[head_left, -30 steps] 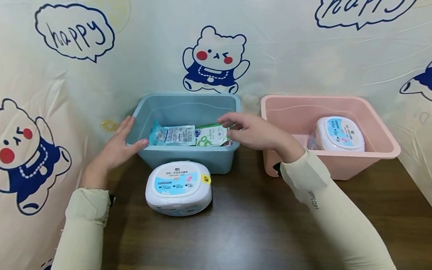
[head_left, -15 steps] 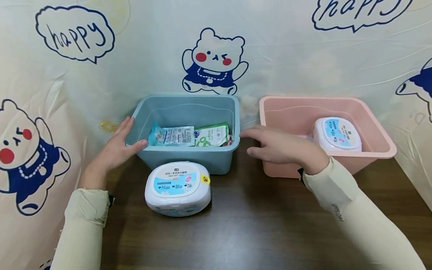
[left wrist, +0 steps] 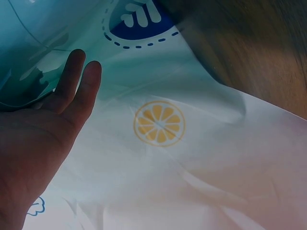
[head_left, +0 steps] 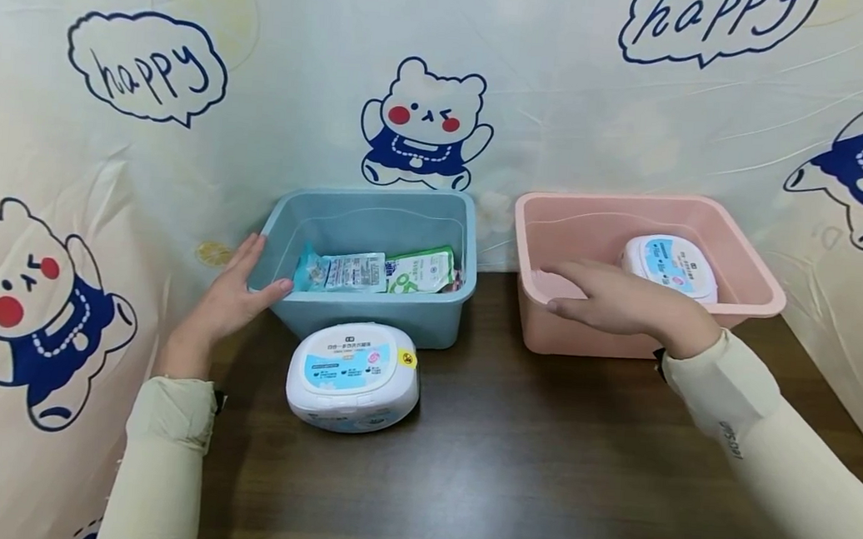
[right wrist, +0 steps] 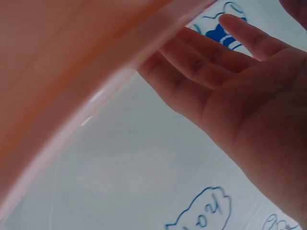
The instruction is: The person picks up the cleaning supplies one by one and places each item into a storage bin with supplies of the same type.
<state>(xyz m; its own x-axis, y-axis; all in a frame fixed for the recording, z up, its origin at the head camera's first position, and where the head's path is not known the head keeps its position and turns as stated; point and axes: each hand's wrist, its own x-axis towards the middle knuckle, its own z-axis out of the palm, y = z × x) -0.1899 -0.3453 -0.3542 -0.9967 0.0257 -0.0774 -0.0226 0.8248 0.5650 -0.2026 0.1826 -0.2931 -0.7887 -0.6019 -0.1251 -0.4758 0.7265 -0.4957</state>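
Observation:
My left hand (head_left: 226, 309) lies at the left end of a blue plastic bin (head_left: 435, 324), fingers extended along its outer side and thumb at the front rim. Inside that bin are a light-blue packet (head_left: 354, 272) and a green-and-white packet (head_left: 420, 269). The right hand (head_left: 621, 299) is held out over the front of a pink bin (head_left: 558, 337), fingers extended and holding nothing. In the right wrist view, its fingertips overlap the pink rim (right wrist: 91, 100). A white lidded box (head_left: 668, 265) with a blue label sits in the pink bin's right part.
A second white lidded box (head_left: 352, 377) stands on the dark wooden table (head_left: 477, 473) in front of the blue bin. Behind both bins hangs a pale sheet (head_left: 563, 103) printed with bears, which also covers the left side. A gap separates the two bins.
My right hand has moved right, from over the blue bin's right end, across the gap, to the front of the pink bin. The left hand stays at the blue bin.

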